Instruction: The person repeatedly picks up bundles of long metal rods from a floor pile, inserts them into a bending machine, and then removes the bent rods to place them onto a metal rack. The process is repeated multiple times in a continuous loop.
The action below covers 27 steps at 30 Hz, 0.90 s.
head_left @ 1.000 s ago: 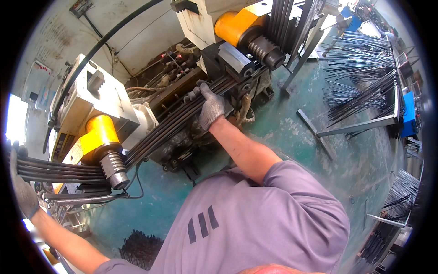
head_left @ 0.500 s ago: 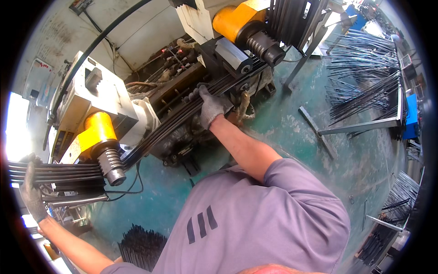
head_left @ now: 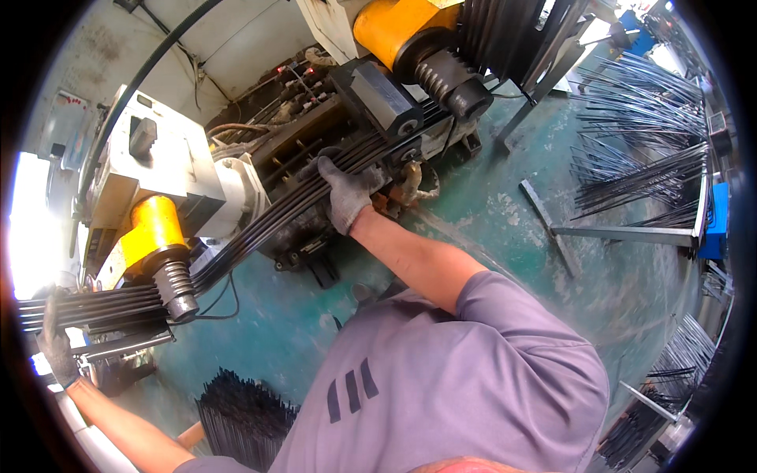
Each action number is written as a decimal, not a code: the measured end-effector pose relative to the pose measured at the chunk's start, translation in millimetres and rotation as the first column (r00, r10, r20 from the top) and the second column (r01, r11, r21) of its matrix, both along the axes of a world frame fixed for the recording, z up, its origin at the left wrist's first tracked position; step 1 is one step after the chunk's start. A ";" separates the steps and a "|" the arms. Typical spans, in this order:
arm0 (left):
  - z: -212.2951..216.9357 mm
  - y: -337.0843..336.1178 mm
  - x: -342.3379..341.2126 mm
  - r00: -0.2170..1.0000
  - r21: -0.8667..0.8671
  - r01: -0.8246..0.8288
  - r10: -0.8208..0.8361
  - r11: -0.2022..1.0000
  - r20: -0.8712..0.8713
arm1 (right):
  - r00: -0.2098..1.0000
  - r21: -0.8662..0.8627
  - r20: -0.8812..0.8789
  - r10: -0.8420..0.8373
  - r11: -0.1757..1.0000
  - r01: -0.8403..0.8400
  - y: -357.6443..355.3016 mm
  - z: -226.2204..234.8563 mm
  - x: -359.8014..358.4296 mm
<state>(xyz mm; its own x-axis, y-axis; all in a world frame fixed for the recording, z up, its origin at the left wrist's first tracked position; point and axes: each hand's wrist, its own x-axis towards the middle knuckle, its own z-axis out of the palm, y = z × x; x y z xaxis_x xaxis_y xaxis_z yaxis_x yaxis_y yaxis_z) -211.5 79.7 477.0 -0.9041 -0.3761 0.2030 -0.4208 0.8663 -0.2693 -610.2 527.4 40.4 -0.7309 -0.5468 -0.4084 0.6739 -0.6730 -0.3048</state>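
Observation:
A bundle of long dark metal rods runs across the machine, from the far left up toward the upper middle. My right hand, in a grey glove, is closed around the rods just left of a dark clamp block. Near the left rim of the head view, my left hand, also gloved, grips the same bundle, its thumb up along the rods. Between my hands the rods pass beside a ribbed steel spindle under a yellow machine arm. The undersides of both hands are hidden.
A second yellow machine head with a ribbed spindle stands at the upper right of the bundle. A dense stack of dark rods is at the lower left. Loose rods lie on a metal rack to the right, over green floor.
The whole view has shifted slightly, so the machine appears further left. My right hand sits a little further left and lower in the picture. Both hands stay on the rods.

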 end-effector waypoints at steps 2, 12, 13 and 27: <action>0.1 -1.7 4.4 0.995 -0.013 0.098 -0.098 0.995 -0.024 | 0.999 -0.018 0.048 0.017 1.000 -0.016 5.2 4.0 0.2; -5.7 1.9 21.8 0.978 0.156 -0.139 0.160 0.978 -0.132 | 0.998 -0.020 -0.063 0.006 1.000 -0.007 4.5 -6.6 -2.4; -8.0 6.9 19.1 0.973 0.172 -0.143 0.170 0.975 -0.155 | 0.998 -0.003 -0.062 0.008 1.000 -0.008 4.4 -6.5 -2.9; -102.6 278.5 123.0 0.712 0.550 0.145 0.300 0.822 -0.635 | 0.933 0.194 -0.360 0.007 0.979 0.068 216.6 -3.6 78.8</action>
